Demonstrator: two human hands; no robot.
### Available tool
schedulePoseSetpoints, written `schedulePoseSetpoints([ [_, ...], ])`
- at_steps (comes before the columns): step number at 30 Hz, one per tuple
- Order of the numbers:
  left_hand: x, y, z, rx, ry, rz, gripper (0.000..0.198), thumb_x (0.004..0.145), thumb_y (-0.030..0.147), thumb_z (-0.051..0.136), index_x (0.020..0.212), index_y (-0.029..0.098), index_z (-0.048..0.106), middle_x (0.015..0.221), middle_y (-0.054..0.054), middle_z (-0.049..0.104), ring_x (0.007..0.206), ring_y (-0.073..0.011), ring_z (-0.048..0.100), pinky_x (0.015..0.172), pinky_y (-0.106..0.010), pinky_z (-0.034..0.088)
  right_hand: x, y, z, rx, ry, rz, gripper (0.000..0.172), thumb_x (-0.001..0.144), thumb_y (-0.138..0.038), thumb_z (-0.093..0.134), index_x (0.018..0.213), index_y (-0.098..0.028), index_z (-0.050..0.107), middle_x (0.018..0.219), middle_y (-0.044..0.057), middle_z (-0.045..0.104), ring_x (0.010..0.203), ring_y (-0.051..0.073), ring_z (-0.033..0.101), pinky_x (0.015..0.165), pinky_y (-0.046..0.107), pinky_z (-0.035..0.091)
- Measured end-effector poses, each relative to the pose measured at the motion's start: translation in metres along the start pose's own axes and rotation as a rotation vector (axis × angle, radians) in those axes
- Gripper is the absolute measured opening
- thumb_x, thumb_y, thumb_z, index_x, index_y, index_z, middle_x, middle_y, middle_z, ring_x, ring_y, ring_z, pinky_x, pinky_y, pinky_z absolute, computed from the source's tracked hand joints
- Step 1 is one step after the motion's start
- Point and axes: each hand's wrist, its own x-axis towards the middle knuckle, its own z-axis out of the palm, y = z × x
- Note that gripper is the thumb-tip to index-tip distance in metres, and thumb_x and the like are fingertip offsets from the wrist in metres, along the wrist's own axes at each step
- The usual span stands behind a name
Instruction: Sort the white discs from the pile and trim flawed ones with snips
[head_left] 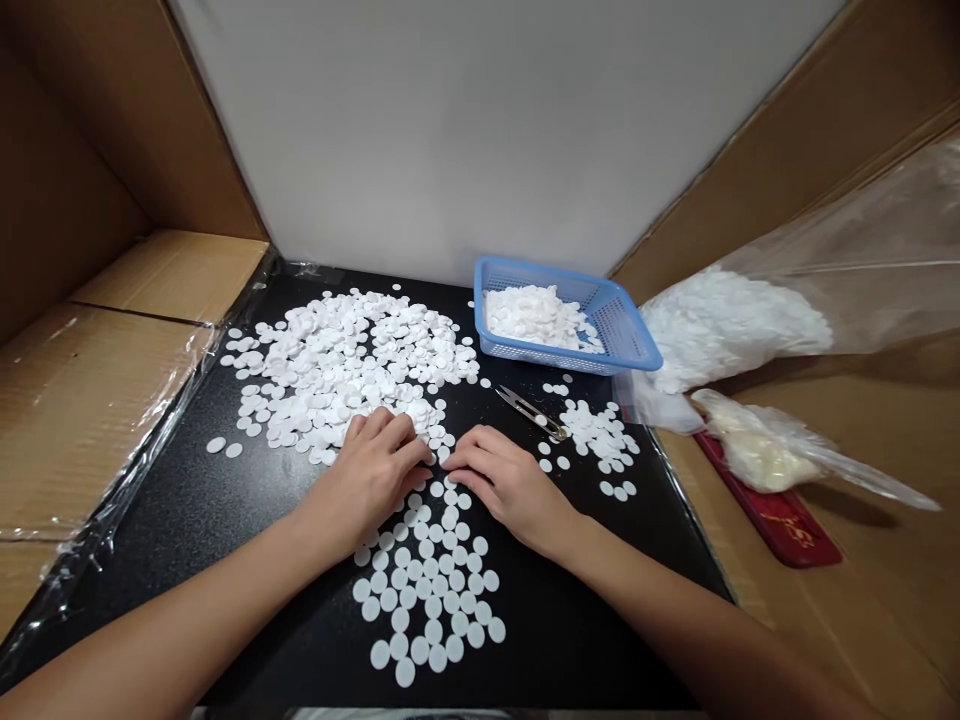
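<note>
Small round white discs (pixel 330 370) lie in a broad heap on the black tabletop, and a looser group of discs (pixel 431 590) is spread flat in front of me. My left hand (pixel 384 455) rests at the near edge of the heap, its fingers bent and drawn together over the discs. Facing it, my right hand (pixel 499 475) has fingers and thumb close together near several discs between the two hands. Whatever lies under the fingertips of either hand is hidden or too small to make out.
A blue plastic basket (pixel 637 345) holding discs stands at the back right. Thread snips (pixel 531 412) lie before it, beside a small disc pile (pixel 600 432). Further right are a clear bag of white pieces (pixel 735 320), a tied bag (pixel 761 445) and a red packet (pixel 795 530). Cardboard walls flank the table.
</note>
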Motion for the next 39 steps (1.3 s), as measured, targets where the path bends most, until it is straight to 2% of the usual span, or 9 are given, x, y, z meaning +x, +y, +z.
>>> schedulePoseSetpoints([
  [6, -0.001, -0.003, -0.004, -0.027, -0.012, -0.011, 0.010, 0.093, 0.014, 0.062, 0.084, 0.018, 0.065, 0.086, -0.005, 0.058, 0.084, -0.0226, 0.046, 0.070, -0.034, 0.033, -0.001, -0.009, -0.004, 0.089, -0.085, 0.077, 0.015, 0.095, -0.011, 0.059, 0.088, -0.021, 0.067, 0.089, 0.002, 0.064, 0.082, 0.016, 0.065, 0.074, 0.028, 0.056],
  [10, -0.001, -0.002, -0.004, -0.032, -0.005, -0.033, 0.012, 0.092, 0.013, 0.062, 0.082, 0.018, 0.064, 0.085, -0.004, 0.059, 0.084, -0.0224, 0.046, 0.071, -0.035, 0.033, 0.008, -0.002, -0.009, 0.000, 0.032, 0.130, 0.013, 0.095, -0.011, 0.057, 0.092, -0.021, 0.066, 0.091, 0.003, 0.064, 0.082, 0.017, 0.064, 0.076, 0.031, 0.055],
  [12, 0.000, -0.002, -0.003, -0.045, -0.008, -0.056, 0.012, 0.092, 0.011, 0.061, 0.082, 0.018, 0.063, 0.085, -0.004, 0.060, 0.084, -0.0224, 0.047, 0.071, -0.035, 0.033, 0.015, 0.005, -0.009, -0.050, 0.040, 0.139, 0.013, 0.094, -0.011, 0.059, 0.095, -0.021, 0.066, 0.094, 0.004, 0.063, 0.084, 0.018, 0.064, 0.077, 0.033, 0.055],
  [15, 0.001, -0.003, -0.002, -0.056, -0.011, -0.085, 0.009, 0.090, 0.010, 0.064, 0.090, 0.019, 0.064, 0.089, -0.004, 0.060, 0.086, -0.0226, 0.046, 0.073, -0.036, 0.034, 0.025, 0.011, -0.007, -0.056, -0.026, 0.144, 0.011, 0.088, -0.011, 0.068, 0.092, -0.021, 0.066, 0.092, 0.002, 0.062, 0.085, 0.018, 0.063, 0.076, 0.031, 0.052],
  [18, 0.007, -0.005, -0.001, -0.068, -0.053, -0.108, 0.015, 0.087, 0.010, 0.067, 0.097, 0.021, 0.067, 0.093, -0.004, 0.059, 0.088, -0.0233, 0.046, 0.074, -0.036, 0.033, 0.035, 0.011, -0.006, -0.005, -0.117, 0.149, 0.017, 0.082, -0.006, 0.073, 0.081, -0.020, 0.064, 0.087, -0.001, 0.059, 0.082, 0.015, 0.059, 0.072, 0.027, 0.048],
  [23, 0.023, -0.010, -0.005, -0.074, -0.143, -0.149, 0.013, 0.084, 0.011, 0.070, 0.091, 0.021, 0.070, 0.090, -0.004, 0.057, 0.090, -0.0242, 0.048, 0.075, -0.036, 0.034, 0.050, 0.008, -0.015, 0.029, -0.274, 0.169, 0.023, 0.078, 0.000, 0.076, 0.074, -0.018, 0.062, 0.079, -0.004, 0.055, 0.075, 0.012, 0.056, 0.068, 0.024, 0.043],
  [29, 0.036, -0.014, -0.011, -0.088, -0.201, -0.148, 0.008, 0.085, 0.018, 0.070, 0.091, 0.022, 0.072, 0.087, -0.004, 0.057, 0.088, -0.0243, 0.049, 0.075, -0.036, 0.035, 0.047, 0.006, -0.022, 0.002, -0.344, 0.186, 0.020, 0.080, -0.004, 0.076, 0.072, -0.018, 0.064, 0.078, -0.004, 0.054, 0.071, 0.012, 0.054, 0.063, 0.023, 0.040],
  [34, 0.039, -0.012, -0.014, -0.084, -0.246, -0.143, 0.006, 0.082, 0.016, 0.073, 0.086, 0.021, 0.070, 0.086, -0.003, 0.056, 0.087, -0.0231, 0.049, 0.074, -0.035, 0.033, 0.042, 0.005, -0.021, -0.009, -0.309, 0.183, 0.022, 0.078, -0.001, 0.075, 0.079, -0.019, 0.062, 0.081, -0.004, 0.053, 0.074, 0.013, 0.054, 0.066, 0.024, 0.042],
  [39, 0.040, -0.004, -0.013, -0.068, -0.270, -0.140, 0.007, 0.083, 0.012, 0.070, 0.080, 0.018, 0.067, 0.087, -0.005, 0.055, 0.089, -0.0249, 0.048, 0.075, -0.037, 0.032, 0.041, 0.004, -0.021, -0.023, -0.382, 0.164, 0.026, 0.081, 0.002, 0.070, 0.073, -0.018, 0.057, 0.080, -0.003, 0.054, 0.075, 0.013, 0.054, 0.067, 0.024, 0.041],
])
